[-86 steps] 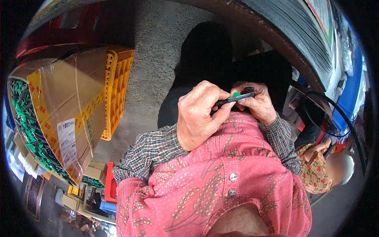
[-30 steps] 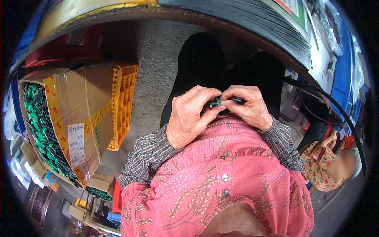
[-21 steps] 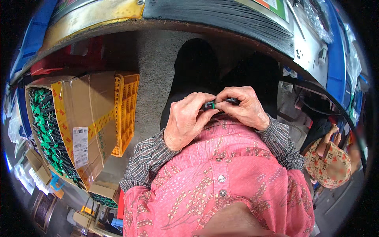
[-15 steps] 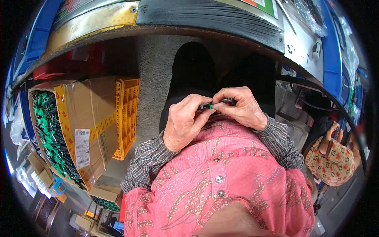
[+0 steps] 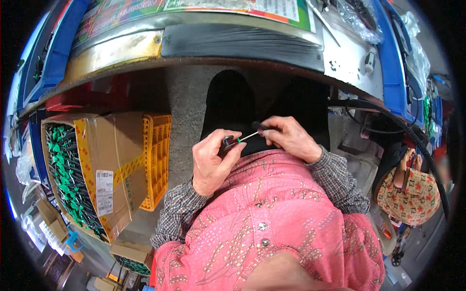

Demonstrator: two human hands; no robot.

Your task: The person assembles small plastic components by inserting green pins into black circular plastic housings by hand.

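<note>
My left hand [image 5: 211, 160] is closed around the black end of a small screwdriver-like piece, which has a green collar [image 5: 238, 140] and a thin metal shaft [image 5: 249, 136]. The shaft points right and slightly away from me. My right hand [image 5: 291, 139] pinches a dark part [image 5: 257, 126] at the shaft's far end; the fingers partly hide it, so I cannot tell whether it is joined to the shaft. Both hands are in front of my waist, above my lap and short of the workbench edge [image 5: 242, 60].
To my left, a cardboard box [image 5: 121, 160] full of black and green pieces [image 5: 70, 174] stands beside a yellow plastic crate [image 5: 156, 160]. On the bench are blue trays [image 5: 394, 68], a plastic bag [image 5: 359, 22] and a thin rod [image 5: 324, 23]. A leaf-patterned cloth item [image 5: 408, 194] is at right.
My hands have moved apart, baring the metal shaft between them. The left hand has gone a little left. The view has shifted, bringing more of the bench top into sight.
</note>
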